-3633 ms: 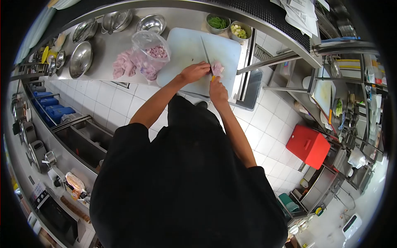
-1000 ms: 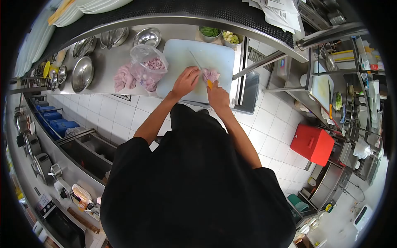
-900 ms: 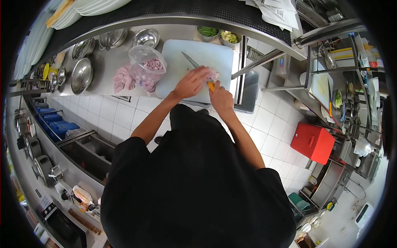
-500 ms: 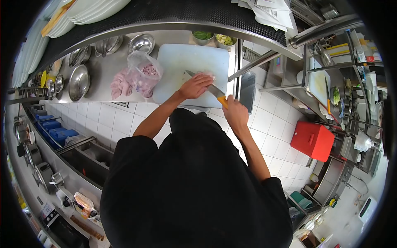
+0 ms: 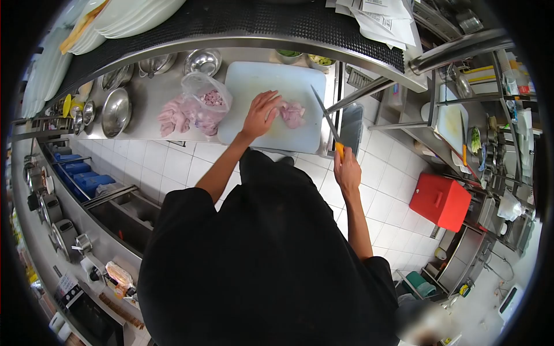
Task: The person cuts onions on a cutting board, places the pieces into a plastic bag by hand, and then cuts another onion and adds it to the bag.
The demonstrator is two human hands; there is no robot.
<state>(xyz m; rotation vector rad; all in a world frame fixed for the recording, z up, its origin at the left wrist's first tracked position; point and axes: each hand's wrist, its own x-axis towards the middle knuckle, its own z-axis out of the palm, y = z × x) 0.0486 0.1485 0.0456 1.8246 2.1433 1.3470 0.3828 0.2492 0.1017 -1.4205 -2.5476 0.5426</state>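
Observation:
A piece of raw pale pink meat [image 5: 292, 114] lies on the white cutting board [image 5: 248, 81]. Just left of it, over the board, my left hand [image 5: 261, 115] is open with its fingers stretched out and holds nothing. My right hand [image 5: 347, 168] grips the yellow handle of a long kitchen knife [image 5: 328, 115]. Its blade points up and away, past the board's right edge and clear of the meat. Left of the board stand a plastic bag [image 5: 203, 109] of cut pink meat and a heap of more raw meat [image 5: 172, 117].
Metal bowls [image 5: 116, 112] stand along the steel counter to the left. Two bowls of cut greens [image 5: 288, 56] sit behind the board. Overhead runs a shelf [image 5: 231, 26] with stacked white plates. A red box [image 5: 440, 200] is on the tiled floor at right.
The knife has moved right, off the meat, and its blade now points upward. My left hand has lifted off the meat and shifted left, uncovering it.

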